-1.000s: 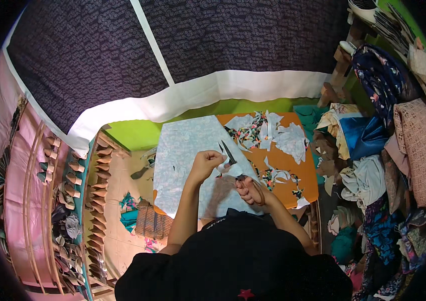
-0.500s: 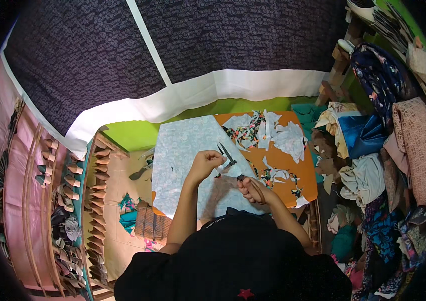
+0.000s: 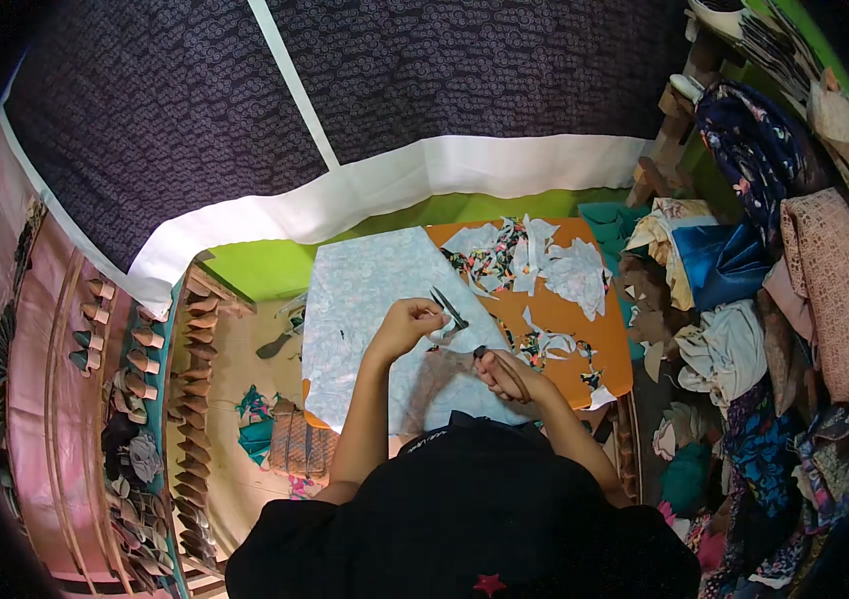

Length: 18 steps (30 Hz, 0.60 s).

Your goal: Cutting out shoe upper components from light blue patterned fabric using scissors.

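Note:
My right hand (image 3: 504, 375) is closed around the brown loop handle of a pair of large scissors. Past a fold of pale cloth, their dark blades (image 3: 451, 309) point up and to the left; the cloth hides the middle of the scissors. Beside the blades, my left hand (image 3: 412, 326) pinches a small piece of pale fabric (image 3: 443, 337). Both hands are over a wide sheet of light blue-grey cloth (image 3: 359, 285), spread across the left part of an orange table (image 3: 609, 344).
Pale and flowered scraps (image 3: 576, 278) lie on the table's right side. Piled fabrics (image 3: 726, 354) crowd the right. At left stand racks with rows of shoe-shaped pieces (image 3: 197, 399). A brown woven-patterned item (image 3: 301, 444) rests on the floor. A dark patterned curtain (image 3: 464, 80) hangs beyond the table.

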Each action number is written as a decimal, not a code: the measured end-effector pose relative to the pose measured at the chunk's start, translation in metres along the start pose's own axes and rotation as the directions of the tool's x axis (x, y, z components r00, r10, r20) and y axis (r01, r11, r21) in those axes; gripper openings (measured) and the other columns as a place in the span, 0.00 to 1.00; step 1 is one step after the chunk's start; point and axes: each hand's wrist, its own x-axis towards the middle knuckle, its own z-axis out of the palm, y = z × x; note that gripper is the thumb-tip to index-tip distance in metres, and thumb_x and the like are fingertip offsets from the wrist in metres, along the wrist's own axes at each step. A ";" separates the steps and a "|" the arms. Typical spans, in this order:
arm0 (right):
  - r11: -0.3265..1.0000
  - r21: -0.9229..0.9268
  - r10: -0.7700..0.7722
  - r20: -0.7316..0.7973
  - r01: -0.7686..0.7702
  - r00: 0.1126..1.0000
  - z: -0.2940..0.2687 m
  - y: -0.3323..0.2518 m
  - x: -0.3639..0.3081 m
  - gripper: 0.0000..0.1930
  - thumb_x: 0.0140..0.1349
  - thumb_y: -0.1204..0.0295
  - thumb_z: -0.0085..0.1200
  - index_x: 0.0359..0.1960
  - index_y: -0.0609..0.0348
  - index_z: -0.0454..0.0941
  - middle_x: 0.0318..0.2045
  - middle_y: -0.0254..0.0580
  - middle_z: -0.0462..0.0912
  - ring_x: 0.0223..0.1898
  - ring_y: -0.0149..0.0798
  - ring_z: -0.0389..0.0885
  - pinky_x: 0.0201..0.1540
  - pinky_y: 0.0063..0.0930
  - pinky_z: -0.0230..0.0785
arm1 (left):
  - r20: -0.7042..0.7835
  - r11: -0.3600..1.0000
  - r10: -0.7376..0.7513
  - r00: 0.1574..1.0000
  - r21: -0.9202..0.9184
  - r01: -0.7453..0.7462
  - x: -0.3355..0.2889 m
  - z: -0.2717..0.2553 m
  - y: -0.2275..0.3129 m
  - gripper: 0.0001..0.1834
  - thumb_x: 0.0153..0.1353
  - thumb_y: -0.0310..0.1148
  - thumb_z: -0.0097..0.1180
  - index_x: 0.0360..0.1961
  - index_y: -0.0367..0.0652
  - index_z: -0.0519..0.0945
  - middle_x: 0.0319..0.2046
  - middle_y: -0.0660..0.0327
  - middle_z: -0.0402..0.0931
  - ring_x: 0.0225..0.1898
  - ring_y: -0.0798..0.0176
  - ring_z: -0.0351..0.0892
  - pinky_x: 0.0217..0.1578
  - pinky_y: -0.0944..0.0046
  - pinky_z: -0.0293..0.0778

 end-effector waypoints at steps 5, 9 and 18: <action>0.969 -0.228 -0.101 -0.036 0.091 0.994 0.004 -0.015 -0.007 0.24 0.55 0.44 0.34 0.21 0.54 0.62 0.12 0.27 0.59 0.11 0.22 0.55 0.11 0.15 0.49 | 0.037 0.995 -0.016 0.999 0.095 0.012 0.000 -0.007 0.004 0.07 0.47 0.30 0.56 0.22 0.36 0.77 0.18 0.68 0.71 0.22 0.76 0.65 0.23 0.76 0.61; 0.982 -0.184 -0.060 -0.046 0.051 0.997 0.005 -0.011 -0.007 0.25 0.55 0.44 0.34 0.22 0.54 0.62 0.13 0.26 0.59 0.11 0.22 0.55 0.11 0.15 0.49 | 0.073 0.996 -0.039 0.997 0.088 0.032 0.001 -0.006 0.002 0.07 0.46 0.30 0.56 0.22 0.36 0.77 0.18 0.67 0.71 0.22 0.76 0.66 0.24 0.76 0.61; 0.990 -0.137 0.035 -0.057 -0.043 0.998 0.002 -0.013 -0.011 0.25 0.54 0.42 0.34 0.22 0.53 0.61 0.13 0.26 0.58 0.12 0.21 0.54 0.11 0.14 0.49 | 0.125 0.998 -0.051 0.991 0.049 0.045 0.002 -0.003 -0.005 0.10 0.49 0.33 0.55 0.24 0.35 0.78 0.19 0.67 0.72 0.22 0.76 0.66 0.25 0.75 0.62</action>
